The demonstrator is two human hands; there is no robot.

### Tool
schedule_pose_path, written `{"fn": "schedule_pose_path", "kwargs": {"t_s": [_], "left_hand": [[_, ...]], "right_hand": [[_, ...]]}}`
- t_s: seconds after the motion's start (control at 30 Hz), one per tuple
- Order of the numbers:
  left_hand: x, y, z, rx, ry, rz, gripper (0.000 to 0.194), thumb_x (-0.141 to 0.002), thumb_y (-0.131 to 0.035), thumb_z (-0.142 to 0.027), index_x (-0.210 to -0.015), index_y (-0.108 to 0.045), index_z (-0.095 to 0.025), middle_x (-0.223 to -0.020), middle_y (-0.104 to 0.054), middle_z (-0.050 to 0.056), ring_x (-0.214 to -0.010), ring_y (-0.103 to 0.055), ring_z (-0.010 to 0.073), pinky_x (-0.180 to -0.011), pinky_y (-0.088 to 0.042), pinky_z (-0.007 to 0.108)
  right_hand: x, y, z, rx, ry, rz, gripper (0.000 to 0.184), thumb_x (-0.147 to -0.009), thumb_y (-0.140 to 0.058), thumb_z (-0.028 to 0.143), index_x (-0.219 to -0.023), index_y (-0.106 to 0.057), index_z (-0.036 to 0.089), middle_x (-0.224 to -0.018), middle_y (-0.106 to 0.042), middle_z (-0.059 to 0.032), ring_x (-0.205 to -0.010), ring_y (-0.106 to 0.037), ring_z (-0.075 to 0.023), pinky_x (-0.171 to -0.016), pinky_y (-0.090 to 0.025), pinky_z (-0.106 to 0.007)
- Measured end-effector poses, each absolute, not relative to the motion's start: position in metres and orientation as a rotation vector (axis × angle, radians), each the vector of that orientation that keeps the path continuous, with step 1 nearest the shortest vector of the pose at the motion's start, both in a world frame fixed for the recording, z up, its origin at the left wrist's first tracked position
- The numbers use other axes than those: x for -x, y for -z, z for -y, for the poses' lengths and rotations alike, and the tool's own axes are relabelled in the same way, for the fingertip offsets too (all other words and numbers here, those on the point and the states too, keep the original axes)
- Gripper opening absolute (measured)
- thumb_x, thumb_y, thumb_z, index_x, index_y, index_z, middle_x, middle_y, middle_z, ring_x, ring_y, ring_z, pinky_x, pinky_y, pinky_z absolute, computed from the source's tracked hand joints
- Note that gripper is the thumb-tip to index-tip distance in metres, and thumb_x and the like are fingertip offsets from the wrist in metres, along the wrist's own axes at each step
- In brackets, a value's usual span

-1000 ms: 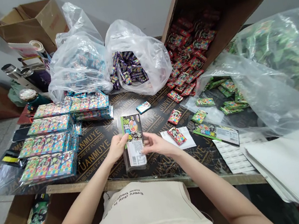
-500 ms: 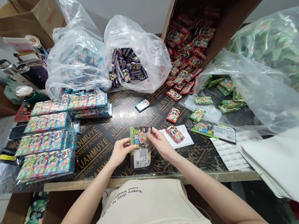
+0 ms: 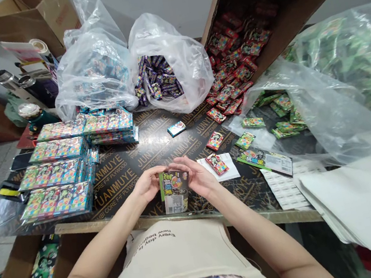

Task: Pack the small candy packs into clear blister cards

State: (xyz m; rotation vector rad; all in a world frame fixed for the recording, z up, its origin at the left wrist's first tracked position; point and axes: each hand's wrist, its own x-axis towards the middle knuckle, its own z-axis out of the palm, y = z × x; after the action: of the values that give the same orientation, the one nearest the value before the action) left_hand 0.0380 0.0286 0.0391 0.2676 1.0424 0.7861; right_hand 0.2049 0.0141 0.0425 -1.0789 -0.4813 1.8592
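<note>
Near the table's front edge, a black and green printed packet (image 3: 175, 190) with a white label panel is held upright between my hands. My left hand (image 3: 149, 184) grips its upper left edge, and my right hand (image 3: 199, 177) is closed round the upper right side. The fingers behind the packet are hidden. Just right of my right hand, a small red packet (image 3: 217, 164) lies on a white card (image 3: 232, 170). Beyond it are another red packet (image 3: 214, 140), a green packet (image 3: 245, 140) and a flat printed card (image 3: 275, 163). A blue packet (image 3: 176, 128) lies further back.
Stacks of filled clear packs (image 3: 53, 201) stand at the left. Along the back are a bag of blue packets (image 3: 96, 73), a bag of purple packets (image 3: 192, 76) and a tipped carton (image 3: 292, 12) spilling red packets. A green-packet bag (image 3: 335, 99) and white sheets (image 3: 368, 208) occupy the right.
The packet has moved slightly right and nearer my body. My right hand has gone from its lower right side up to the top, and both hands now close round its upper end.
</note>
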Motion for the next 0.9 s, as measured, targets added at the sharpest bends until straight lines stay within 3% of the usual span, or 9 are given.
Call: {"fn": "schedule_pose_path", "kwargs": {"t_s": [0.17, 0.3, 0.4, 0.5, 0.63, 0.73, 0.9], "left_hand": [[-0.033, -0.051, -0.025, -0.532, -0.871, -1.039, 0.025, -0.054, -0.074, -0.011, -0.078, -0.072, -0.016, -0.075, -0.069, 0.002, -0.068, -0.062, 0.0143, -0.068, -0.047, 0.027], [-0.032, -0.060, -0.016, -1.225, -1.066, -1.175, 0.012, -0.063, -0.076, -0.020, -0.075, -0.076, -0.020, -0.081, -0.071, 0.006, -0.079, -0.063, 0.0190, -0.080, -0.047, 0.032], [-0.026, -0.063, -0.017, -1.482, -1.029, -1.190, 0.008, -0.069, -0.075, -0.027, -0.074, -0.077, -0.021, -0.080, -0.072, 0.007, -0.077, -0.064, 0.0199, -0.078, -0.049, 0.033], [-0.020, -0.061, -0.025, -1.410, -0.966, -1.193, 0.012, -0.066, -0.077, -0.029, -0.071, -0.076, -0.019, -0.074, -0.072, 0.006, -0.070, -0.064, 0.0192, -0.068, -0.050, 0.030], [-0.016, -0.061, -0.036, -1.329, -0.866, -1.222, 0.018, -0.058, -0.081, -0.028, -0.069, -0.075, -0.016, -0.067, -0.071, 0.005, -0.062, -0.062, 0.0179, -0.062, -0.049, 0.028], [-0.018, -0.064, -0.037, -1.378, -0.859, -1.202, 0.014, -0.061, -0.079, -0.028, -0.064, -0.074, -0.016, -0.064, -0.070, 0.005, -0.060, -0.061, 0.0173, -0.060, -0.047, 0.028], [-0.020, -0.067, -0.023, -1.625, -0.925, -1.174, 0.009, -0.073, -0.070, -0.024, -0.068, -0.074, -0.019, -0.075, -0.071, 0.007, -0.072, -0.064, 0.0191, -0.069, -0.048, 0.029]], "right_hand": [[-0.208, -0.040, -0.010, 1.086, -1.785, 0.688, 0.027, -0.064, -0.076, 0.033, -0.087, -0.067, 0.021, -0.089, -0.075, -0.0059, -0.089, -0.070, -0.0237, -0.079, -0.055, -0.037], [-0.212, -0.037, -0.006, 1.241, -1.256, 1.109, 0.012, -0.076, -0.068, 0.032, -0.084, -0.071, 0.023, -0.088, -0.074, -0.0045, -0.086, -0.069, -0.0214, -0.083, -0.053, -0.038], [-0.215, -0.035, -0.003, 1.232, -0.999, 1.398, 0.012, -0.080, -0.064, 0.030, -0.085, -0.074, 0.026, -0.093, -0.075, -0.0041, -0.091, -0.069, -0.0225, -0.088, -0.052, -0.040], [-0.216, -0.038, -0.002, 1.222, -1.004, 1.446, 0.012, -0.079, -0.066, 0.031, -0.084, -0.076, 0.026, -0.093, -0.075, -0.0042, -0.091, -0.069, -0.0236, -0.087, -0.053, -0.041], [-0.215, -0.048, -0.005, 1.316, -1.145, 1.378, 0.017, -0.077, -0.068, 0.036, -0.081, -0.075, 0.022, -0.073, -0.073, -0.0029, -0.065, -0.066, -0.0190, -0.063, -0.054, -0.032], [-0.215, -0.056, -0.010, 1.292, -1.220, 1.417, 0.019, -0.077, -0.068, 0.038, -0.076, -0.073, 0.019, -0.064, -0.069, -0.0010, -0.057, -0.062, -0.0157, -0.057, -0.051, -0.028], [-0.222, -0.057, -0.014, 1.251, -1.227, 1.491, 0.017, -0.079, -0.067, 0.036, -0.077, -0.072, 0.020, -0.068, -0.070, -0.0019, -0.057, -0.062, -0.0156, -0.057, -0.051, -0.028]]}}
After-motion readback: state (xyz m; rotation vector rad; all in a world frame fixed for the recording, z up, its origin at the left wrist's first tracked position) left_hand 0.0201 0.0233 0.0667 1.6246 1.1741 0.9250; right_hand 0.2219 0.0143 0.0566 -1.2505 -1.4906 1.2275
